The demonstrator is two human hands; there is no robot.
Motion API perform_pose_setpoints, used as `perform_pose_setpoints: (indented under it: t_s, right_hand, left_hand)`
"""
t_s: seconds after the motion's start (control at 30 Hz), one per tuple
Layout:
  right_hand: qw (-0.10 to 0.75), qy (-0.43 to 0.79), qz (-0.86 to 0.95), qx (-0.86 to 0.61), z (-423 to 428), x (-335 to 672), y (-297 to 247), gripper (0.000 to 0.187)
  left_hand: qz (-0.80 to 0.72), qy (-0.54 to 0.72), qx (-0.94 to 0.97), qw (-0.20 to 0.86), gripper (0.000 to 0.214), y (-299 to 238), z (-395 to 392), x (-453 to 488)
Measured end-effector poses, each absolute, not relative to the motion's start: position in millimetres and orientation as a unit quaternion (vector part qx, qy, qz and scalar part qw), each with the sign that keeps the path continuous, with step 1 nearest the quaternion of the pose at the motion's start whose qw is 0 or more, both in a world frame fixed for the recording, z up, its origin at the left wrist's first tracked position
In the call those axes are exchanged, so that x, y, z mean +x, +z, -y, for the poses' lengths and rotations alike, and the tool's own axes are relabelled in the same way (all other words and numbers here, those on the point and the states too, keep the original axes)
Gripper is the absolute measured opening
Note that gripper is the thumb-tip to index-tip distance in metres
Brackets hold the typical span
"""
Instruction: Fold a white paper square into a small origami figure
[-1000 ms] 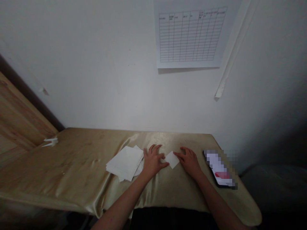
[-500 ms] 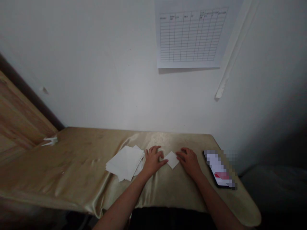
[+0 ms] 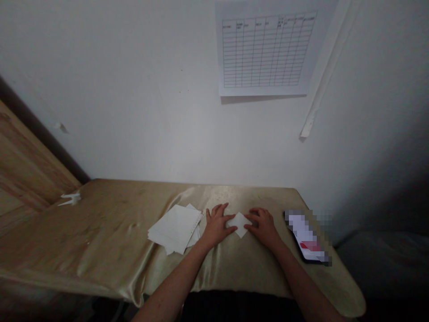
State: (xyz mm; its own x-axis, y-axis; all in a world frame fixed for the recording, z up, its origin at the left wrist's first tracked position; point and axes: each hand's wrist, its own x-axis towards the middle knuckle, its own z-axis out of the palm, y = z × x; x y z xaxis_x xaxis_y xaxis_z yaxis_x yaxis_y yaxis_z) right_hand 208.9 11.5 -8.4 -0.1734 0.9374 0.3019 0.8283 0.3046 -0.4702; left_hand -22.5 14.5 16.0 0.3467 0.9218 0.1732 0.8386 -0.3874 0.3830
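On shiny creased cloth (image 3: 107,232): white paper diamond (image 3: 240,225) between fingers (image 3: 230,230).

head view | from above, near table (image 3: 103,223) | faces forward and down, toward wall (image 3: 134,112)

You are stationed in a plain indoor room, home or office not determinable, identified by its white wall (image 3: 140,116), the printed grid sheet (image 3: 266,53) mounted there, the cloth-covered table (image 3: 100,228) and wooden panelling (image 3: 25,163).
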Motion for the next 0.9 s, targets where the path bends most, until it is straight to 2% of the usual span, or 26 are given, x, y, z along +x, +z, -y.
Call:
perform_pose_setpoints:
  t_s: [0.27,0.5,0.63,0.73,0.9]
  right_hand:
    - [0.292,0.102,0.752,-0.582,-13.1,208.6,-7.3,0.033]
    - [0.339,0.133,0.747,-0.557,-16.6,210.1,-10.1,0.016]
    - [0.396,0.144,0.713,-0.561,-17.8,212.4,-8.9,0.024]
    - [0.433,0.095,0.678,-0.586,-14.9,216.0,-2.7,0.030]
    - [0.411,-0.075,0.650,-0.635,-6.6,221.8,10.8,0.035]
  left_hand:
    - [-0.536,0.209,0.806,0.142,0.054,23.1,-13.0,-19.1]
    - [-0.527,0.214,0.811,0.137,0.056,24.1,-11.4,-18.0]
    - [-0.538,0.227,0.801,0.130,0.065,21.7,-11.2,-17.2]
    - [-0.548,0.230,0.794,0.128,0.067,20.3,-11.6,-17.1]
    - [-0.550,0.244,0.789,0.122,0.061,17.0,-12.1,-17.2]
